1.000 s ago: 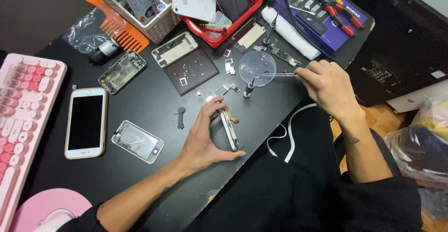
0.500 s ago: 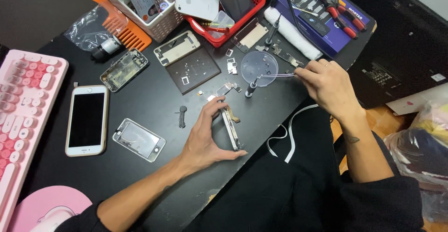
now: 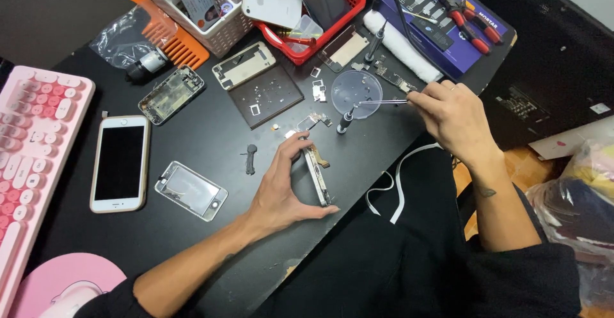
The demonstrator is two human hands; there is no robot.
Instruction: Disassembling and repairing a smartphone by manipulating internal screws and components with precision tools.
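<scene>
Gripping a thin, likely fragile phone frame (image 3: 318, 176) by its edges, the left hand (image 3: 281, 187) steadies it — right hand (image 3: 451, 116) pinching tweezers (image 3: 382, 102) beyond.

To your left sits a pink keyboard (image 3: 32, 145), a white phone (image 3: 119, 163) beside it, then a loose screen (image 3: 190, 189). Farther back you see an orange comb (image 3: 167, 35), a red basket (image 3: 348, 12) and what look like red pliers (image 3: 465, 16).

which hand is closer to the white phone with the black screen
Left. The left hand grips a phone frame right of the white phone; the right hand is farther right, holding tweezers.
</scene>
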